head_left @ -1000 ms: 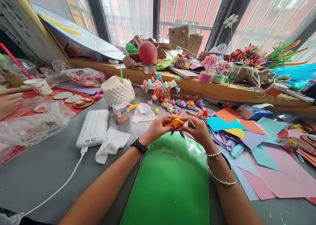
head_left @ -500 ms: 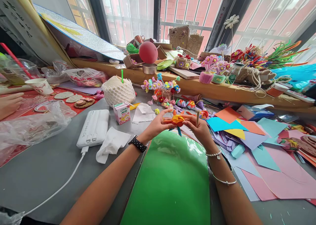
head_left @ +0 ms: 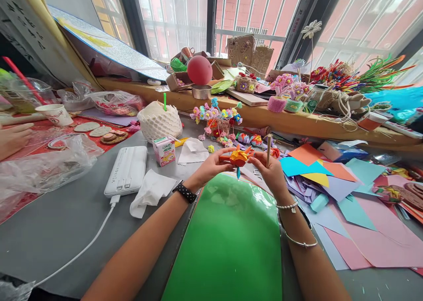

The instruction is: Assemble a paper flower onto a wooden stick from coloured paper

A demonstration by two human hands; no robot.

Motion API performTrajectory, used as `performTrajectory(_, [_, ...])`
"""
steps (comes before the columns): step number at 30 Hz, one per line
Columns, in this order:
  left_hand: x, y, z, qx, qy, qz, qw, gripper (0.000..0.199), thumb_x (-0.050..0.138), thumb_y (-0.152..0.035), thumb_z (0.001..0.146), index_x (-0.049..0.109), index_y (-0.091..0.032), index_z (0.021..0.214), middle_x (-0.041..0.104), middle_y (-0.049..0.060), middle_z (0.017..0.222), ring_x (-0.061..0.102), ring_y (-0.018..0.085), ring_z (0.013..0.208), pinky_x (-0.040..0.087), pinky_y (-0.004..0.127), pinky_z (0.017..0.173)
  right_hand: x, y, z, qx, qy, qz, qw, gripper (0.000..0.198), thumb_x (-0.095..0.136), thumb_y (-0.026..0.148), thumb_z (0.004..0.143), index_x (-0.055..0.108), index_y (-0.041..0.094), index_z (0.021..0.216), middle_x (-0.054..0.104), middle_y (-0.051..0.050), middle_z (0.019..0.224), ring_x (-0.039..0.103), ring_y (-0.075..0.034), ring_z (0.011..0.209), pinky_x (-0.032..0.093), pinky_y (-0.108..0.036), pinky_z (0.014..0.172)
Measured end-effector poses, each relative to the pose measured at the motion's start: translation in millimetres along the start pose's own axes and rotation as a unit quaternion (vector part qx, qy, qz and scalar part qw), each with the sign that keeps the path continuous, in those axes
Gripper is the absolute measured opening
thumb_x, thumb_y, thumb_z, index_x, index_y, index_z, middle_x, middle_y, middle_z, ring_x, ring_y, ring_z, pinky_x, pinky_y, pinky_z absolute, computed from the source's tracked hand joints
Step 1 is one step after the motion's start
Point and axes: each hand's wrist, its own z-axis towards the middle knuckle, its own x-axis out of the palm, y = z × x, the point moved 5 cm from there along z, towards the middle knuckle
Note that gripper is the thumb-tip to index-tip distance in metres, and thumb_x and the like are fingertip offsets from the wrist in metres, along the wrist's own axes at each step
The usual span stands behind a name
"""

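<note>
An orange and yellow folded paper flower (head_left: 239,157) with a blue tip pointing down is held up between both hands, above the far end of a glossy green mat (head_left: 231,239). My left hand (head_left: 211,168) pinches its left side with thumb and fingers. On the other side, my right hand (head_left: 269,171) grips a petal between thumb and finger. A thin wooden stick (head_left: 269,150) stands upright in the same right hand. Several finished-looking folded paper flowers (head_left: 256,140) lie behind, partly hidden by the hands.
Coloured paper sheets (head_left: 373,230) spread over the right side. To the left lie a white power bank (head_left: 127,171) with a cable, tissues (head_left: 153,191), a drink carton (head_left: 164,151) and a wrapped coconut (head_left: 159,122). Another person's hand (head_left: 13,138) rests at the far left.
The flower has been tilted between my fingers, so its orange side and upright yellow petals show more. The stick in my right hand has swung more upright.
</note>
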Motion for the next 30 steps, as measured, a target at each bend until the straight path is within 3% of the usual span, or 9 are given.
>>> performTrajectory(8, [-4, -2, -2, -0.001, -0.057, 0.037, 0.998, 0.057, 0.068, -0.028, 0.061, 0.045, -0.014, 0.111, 0.055, 0.011, 0.106, 0.055, 0.017, 0.088, 0.042, 0.025, 0.073, 0, 5, -1, -0.009, -0.007, 0.033, 0.999, 0.027, 0.056, 0.04, 0.072, 0.053, 0.016, 0.084, 0.063, -0.007, 0.078, 0.059, -0.017, 0.071, 0.046, -0.028, 0.059])
performTrajectory(13, [-3, 0, -3, -0.011, -0.049, 0.031, 0.998, 0.054, 0.068, -0.032, 0.06, 0.047, -0.014, 0.106, 0.056, 0.01, 0.103, 0.055, 0.015, 0.082, 0.044, 0.024, 0.067, 2, 5, -1, -0.011, 0.002, 0.037, 0.999, 0.028, 0.057, 0.039, 0.072, 0.052, 0.017, 0.089, 0.062, -0.007, 0.086, 0.058, -0.016, 0.071, 0.045, -0.027, 0.058])
performTrajectory(19, [-3, 3, -1, -0.016, -0.032, 0.055, 0.998, 0.048, 0.065, -0.029, 0.063, 0.047, -0.015, 0.105, 0.056, 0.008, 0.099, 0.055, 0.014, 0.081, 0.044, 0.022, 0.064, 2, 7, 0, -0.007, 0.005, 0.054, 0.999, 0.028, 0.057, 0.04, 0.071, 0.051, 0.017, 0.084, 0.06, -0.005, 0.081, 0.056, -0.014, 0.065, 0.042, -0.024, 0.052])
performTrajectory(24, [-5, 3, -2, -0.029, -0.071, 0.027, 0.997, 0.051, 0.064, -0.025, 0.063, 0.042, -0.017, 0.108, 0.052, 0.008, 0.104, 0.059, 0.011, 0.071, 0.044, 0.021, 0.061, 3, 9, -1, -0.015, 0.024, -0.005, 1.0, 0.026, 0.055, 0.043, 0.072, 0.051, 0.017, 0.074, 0.056, -0.001, 0.065, 0.049, -0.011, 0.054, 0.036, -0.022, 0.048])
performTrajectory(30, [-9, 1, 0, -0.008, -0.113, 0.078, 0.991, 0.036, 0.057, -0.031, 0.07, 0.045, -0.016, 0.1, 0.052, 0.003, 0.088, 0.058, 0.009, 0.066, 0.042, 0.019, 0.055, 8, 13, -4, -0.034, 0.057, -0.084, 0.994, 0.033, 0.046, 0.045, 0.078, 0.053, 0.017, 0.062, 0.051, 0.001, 0.053, 0.044, -0.01, 0.049, 0.034, -0.021, 0.048])
